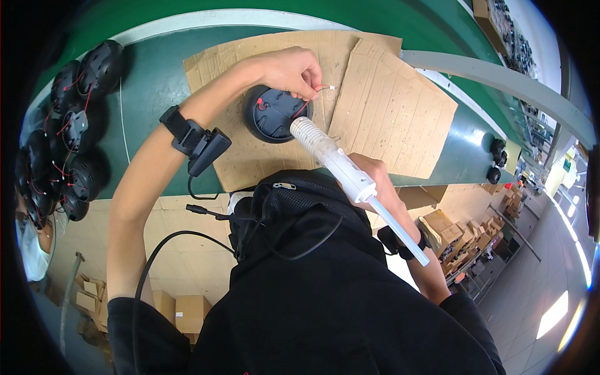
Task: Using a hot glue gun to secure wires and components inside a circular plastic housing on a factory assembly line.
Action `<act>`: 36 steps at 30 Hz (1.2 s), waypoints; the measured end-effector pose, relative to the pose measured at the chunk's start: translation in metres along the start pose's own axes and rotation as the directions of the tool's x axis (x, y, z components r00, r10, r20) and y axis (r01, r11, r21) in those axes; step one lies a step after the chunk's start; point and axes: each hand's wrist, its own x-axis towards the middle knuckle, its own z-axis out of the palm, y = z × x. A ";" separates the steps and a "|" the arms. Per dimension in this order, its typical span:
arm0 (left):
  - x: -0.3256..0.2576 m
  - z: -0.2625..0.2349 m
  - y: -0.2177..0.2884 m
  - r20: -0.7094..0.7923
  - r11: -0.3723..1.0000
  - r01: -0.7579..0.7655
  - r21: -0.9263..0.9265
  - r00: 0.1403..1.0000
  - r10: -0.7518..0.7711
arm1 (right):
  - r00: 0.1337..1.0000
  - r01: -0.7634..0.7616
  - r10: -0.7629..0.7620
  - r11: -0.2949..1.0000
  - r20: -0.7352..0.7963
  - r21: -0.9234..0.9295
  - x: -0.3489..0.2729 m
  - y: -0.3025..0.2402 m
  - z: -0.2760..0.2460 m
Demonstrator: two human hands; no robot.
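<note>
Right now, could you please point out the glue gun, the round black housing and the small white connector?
Glue gun [341, 164]: head view, middle of its white body.
Round black housing [275, 116]: head view, middle of its upturned face.
Small white connector [332, 87]: head view, middle of its block.

Red wire [302, 109] stands out on a black housing [269, 122], against tan, faintly striped cardboard [400, 106] and a dark green surface [165, 75]; the glue gun [339, 164] is white, its stick [400, 231] pale blue, the sleeves [147, 340] black.
</note>
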 end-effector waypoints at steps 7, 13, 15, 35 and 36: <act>0.001 0.003 -0.003 -0.008 1.000 -0.014 -0.020 1.000 0.014 | 0.999 0.031 -0.031 1.000 -0.020 -0.002 0.001 0.002 0.004; 0.000 0.002 -0.004 -0.009 1.000 -0.022 -0.009 1.000 0.021 | 0.997 0.050 -0.054 0.996 -0.058 -0.072 0.002 -0.001 0.003; 0.001 0.002 -0.005 -0.010 1.000 -0.024 -0.006 1.000 0.024 | 0.997 0.042 -0.047 0.996 -0.066 -0.079 0.003 -0.002 0.003; -0.002 0.004 -0.002 -0.015 1.000 0.002 0.030 1.000 -0.002 | 1.000 -0.018 0.019 0.999 0.012 -0.038 0.003 -0.008 -0.004; -0.002 0.005 -0.003 -0.032 0.998 -0.014 0.056 0.999 0.016 | 1.000 -0.021 0.022 0.999 0.016 -0.032 0.003 -0.008 -0.005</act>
